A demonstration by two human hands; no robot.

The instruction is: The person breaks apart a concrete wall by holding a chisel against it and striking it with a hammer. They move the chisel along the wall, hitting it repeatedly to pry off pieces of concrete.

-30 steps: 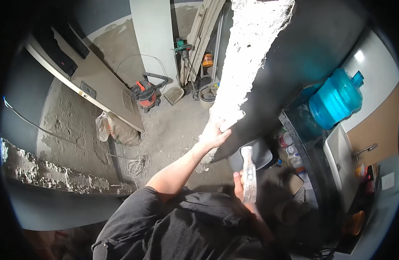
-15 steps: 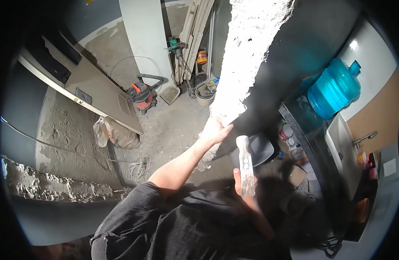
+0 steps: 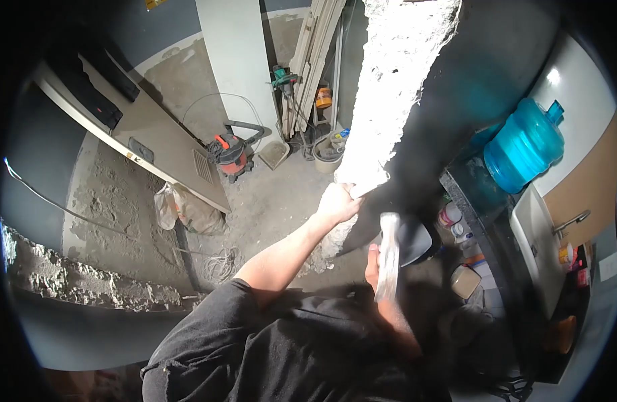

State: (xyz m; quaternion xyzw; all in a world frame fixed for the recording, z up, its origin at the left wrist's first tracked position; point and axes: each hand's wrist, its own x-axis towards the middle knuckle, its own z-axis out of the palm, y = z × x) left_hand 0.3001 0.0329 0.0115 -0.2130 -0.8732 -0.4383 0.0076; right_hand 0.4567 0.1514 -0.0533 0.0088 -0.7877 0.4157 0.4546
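Note:
My left hand [image 3: 338,204] is closed at the lower part of a rough, brightly lit white wall edge [image 3: 399,87]. A short pale piece shows by its fingers, too washed out by the light to name. Lower and to the right, my right hand [image 3: 373,269] is wrapped round a hammer [image 3: 388,258] coated in whitish dust. The hammer's rounded end points up and away from me, apart from the left hand. Part of the right hand is hidden behind the tool.
A red and black vacuum [image 3: 230,158], a dustpan [image 3: 274,153] and a bucket [image 3: 328,151] stand on the dusty floor. At right are a blue water jug [image 3: 525,147], a sink [image 3: 533,228] and a dark counter edge [image 3: 472,214]. A grey basin [image 3: 415,241] lies beyond the hammer.
The view has shifted slightly, so the surroundings sit a little lower and further right. The hammer has turned somewhat in my right hand. My left hand stays by the wall edge.

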